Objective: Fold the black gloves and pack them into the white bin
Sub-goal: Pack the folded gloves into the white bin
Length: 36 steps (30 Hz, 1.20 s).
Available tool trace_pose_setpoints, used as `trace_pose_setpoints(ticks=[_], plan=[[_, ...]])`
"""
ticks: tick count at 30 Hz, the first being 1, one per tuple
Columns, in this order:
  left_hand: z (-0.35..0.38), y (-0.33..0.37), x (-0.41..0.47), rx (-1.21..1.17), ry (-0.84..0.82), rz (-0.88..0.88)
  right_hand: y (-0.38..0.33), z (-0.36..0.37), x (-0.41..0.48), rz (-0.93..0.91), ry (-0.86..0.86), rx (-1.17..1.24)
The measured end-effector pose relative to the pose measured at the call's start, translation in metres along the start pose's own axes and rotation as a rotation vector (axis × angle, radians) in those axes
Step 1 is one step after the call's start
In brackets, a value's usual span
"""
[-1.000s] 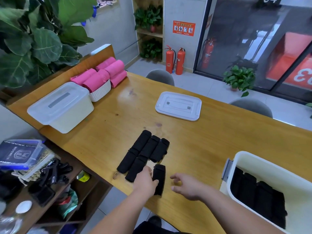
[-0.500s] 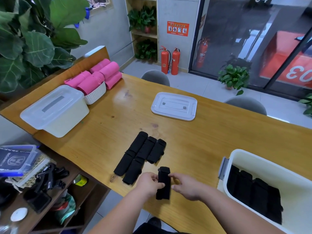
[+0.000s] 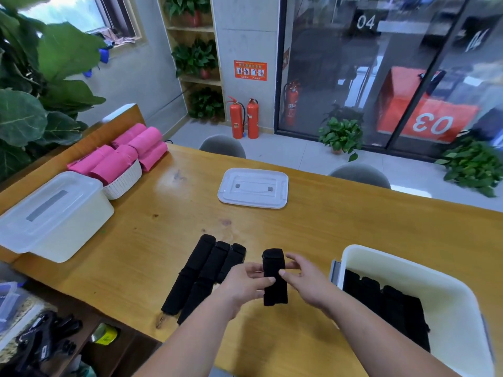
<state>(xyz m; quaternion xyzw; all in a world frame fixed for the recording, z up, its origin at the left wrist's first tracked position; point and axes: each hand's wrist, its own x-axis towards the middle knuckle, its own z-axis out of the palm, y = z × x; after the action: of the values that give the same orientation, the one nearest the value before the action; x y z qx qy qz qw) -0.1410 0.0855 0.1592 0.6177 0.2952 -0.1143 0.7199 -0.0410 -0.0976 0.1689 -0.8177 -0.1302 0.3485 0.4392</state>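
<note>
- The left hand and the right hand hold one black glove between them, above the near part of the worktop.
- The left fingers are clamped on the glove's left edge, with the thumb on the front and the other fingers behind.
- The right fingers are clamped on its right edge in the same way, the thumb tip pressing on the front face.
- The glove is a narrow folded strip that runs away from the person, its far end higher. I cannot tell whether its near end touches the worktop.
- Just left of the hands lies a row of black gloves, side by side and touching, slanting toward the near edge of the worktop.
- The white bin stands open at the right, near the right hand. Packed gloves stand in a line along its near side.
- A white lid lies flat further back, well apart from the bin.
- At the left stands a lidded box. Touching it is a white basket heaped with pink rolls.
- Two grey chairs stand beyond the worktop, with two red extinguishers against the wall behind them.
</note>
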Motion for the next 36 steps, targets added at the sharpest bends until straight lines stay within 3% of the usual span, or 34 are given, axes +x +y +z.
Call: trace_pose_setpoints(ticks=[7, 18, 24, 30, 34, 36], plan=[[0.035, 0.046, 0.002, -0.006, -0.226, 0.102, -0.002, -0.039, -0.014, -0.038, 0.088, 0.411], [0.103, 0.071, 0.021, 0.095, -0.379, 0.16, 0.016, -0.092, -0.059, -0.046, 0.29, 0.566], [0.139, 0.068, 0.033, 0.182, -0.453, 0.139, 0.038, -0.113, -0.085, -0.011, 0.396, 0.545], [0.152, 0.06, 0.046, 0.272, -0.348, 0.106, 0.078, -0.141, -0.111, 0.105, 0.5, 0.538], [0.154, 0.058, 0.052, 0.291, -0.36, 0.102, 0.113, -0.16, -0.121, 0.24, 0.619, 0.31], [0.155, 0.057, 0.053, 0.277, -0.368, 0.104, 0.125, -0.165, -0.12, 0.314, 0.687, 0.041]])
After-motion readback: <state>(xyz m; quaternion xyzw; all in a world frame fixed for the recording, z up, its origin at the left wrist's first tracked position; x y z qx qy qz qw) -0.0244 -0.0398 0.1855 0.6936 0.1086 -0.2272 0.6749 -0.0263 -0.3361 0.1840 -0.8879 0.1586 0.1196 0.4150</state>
